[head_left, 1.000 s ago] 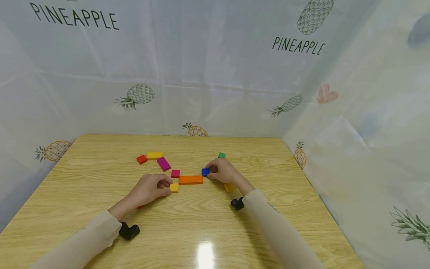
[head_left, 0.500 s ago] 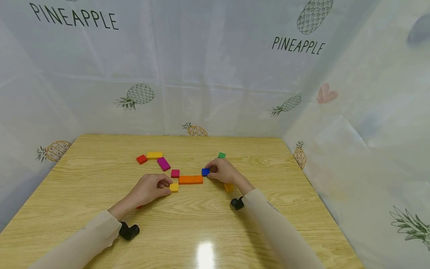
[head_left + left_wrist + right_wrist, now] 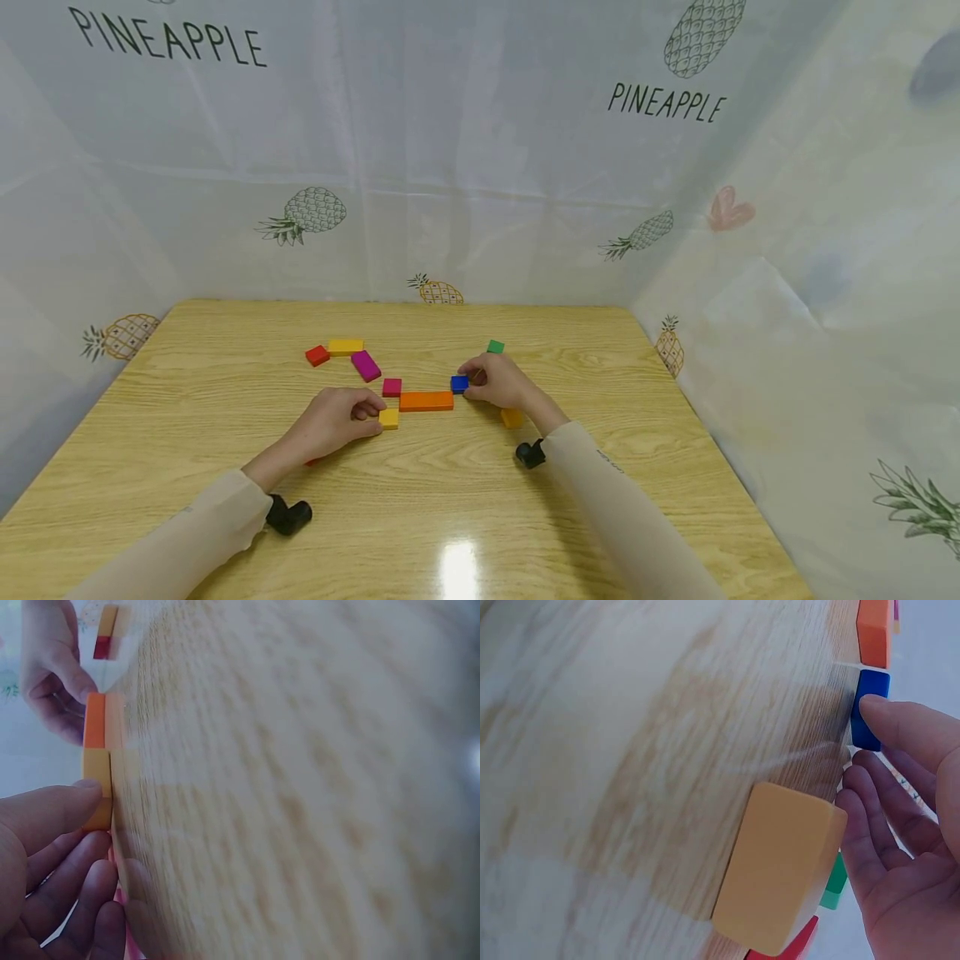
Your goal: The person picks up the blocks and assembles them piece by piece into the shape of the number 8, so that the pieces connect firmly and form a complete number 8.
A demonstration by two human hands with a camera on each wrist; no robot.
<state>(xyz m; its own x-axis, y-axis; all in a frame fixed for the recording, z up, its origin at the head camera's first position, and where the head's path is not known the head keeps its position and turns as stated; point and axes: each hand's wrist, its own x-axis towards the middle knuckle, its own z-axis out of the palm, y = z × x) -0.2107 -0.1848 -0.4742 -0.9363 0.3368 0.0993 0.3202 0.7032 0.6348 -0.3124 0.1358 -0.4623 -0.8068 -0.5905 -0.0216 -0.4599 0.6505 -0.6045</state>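
Observation:
In the head view, my left hand (image 3: 330,421) pinches a small yellow block (image 3: 388,418) at the left end of a long orange block (image 3: 426,402). The left wrist view has my thumb on the near face of that yellow block (image 3: 96,771). Off the orange block's far right corner lies a blue block (image 3: 459,384), pinched by my right hand (image 3: 504,383). Its thumb presses the front of the blue block (image 3: 868,724) in the right wrist view, where a gap parts it from the orange block (image 3: 873,634). All these blocks lie on the wooden table.
A pink block (image 3: 392,387), a magenta block (image 3: 366,366), a long yellow block (image 3: 346,347) and a red block (image 3: 317,356) trail off to the far left. Around my right hand lie a green block (image 3: 496,347) and an orange-yellow block (image 3: 512,418). Another red piece (image 3: 312,462) peeks from under my left wrist.

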